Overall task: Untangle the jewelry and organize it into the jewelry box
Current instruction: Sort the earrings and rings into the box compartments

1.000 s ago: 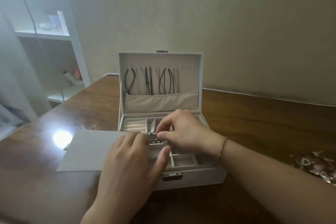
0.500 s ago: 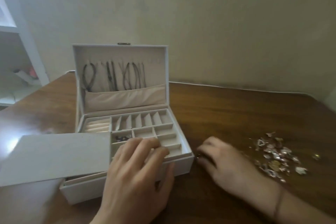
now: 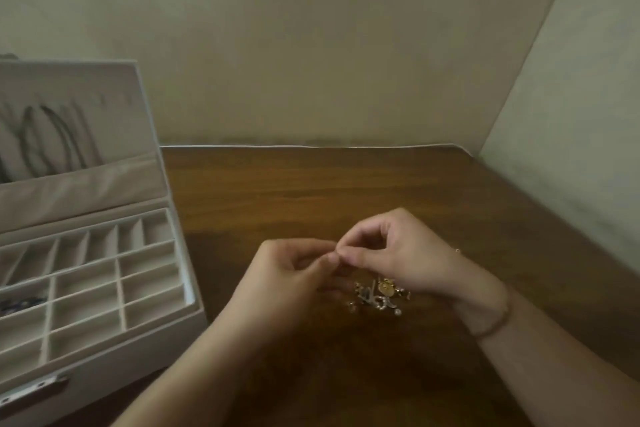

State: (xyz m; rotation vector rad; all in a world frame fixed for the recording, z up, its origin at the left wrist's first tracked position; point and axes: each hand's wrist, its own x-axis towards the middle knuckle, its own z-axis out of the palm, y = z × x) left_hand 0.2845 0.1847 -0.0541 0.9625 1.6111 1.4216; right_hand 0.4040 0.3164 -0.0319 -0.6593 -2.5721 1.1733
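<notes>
A small heap of tangled jewelry (image 3: 379, 296), gold and silver bits, lies on the brown wooden table (image 3: 346, 184), partly hidden under my right hand (image 3: 398, 253). My left hand (image 3: 287, 281) meets it just above the heap. The fingertips of both hands pinch together at one spot; whatever is between them is too small to see. The white jewelry box (image 3: 162, 322) stands open at the left, its tray divided into several compartments. One left compartment holds a dark piece (image 3: 20, 302). Dark cords (image 3: 52, 139) hang inside the raised lid.
A beige wall runs behind the table, and a second wall closes in on the right, where the table ends. A metal clasp (image 3: 34, 388) sits on the box's front. A thin bracelet (image 3: 495, 322) is on my right wrist.
Both hands left the box and came together over the jewelry heap on the right. The view swung right, so the box now sits at the left edge.
</notes>
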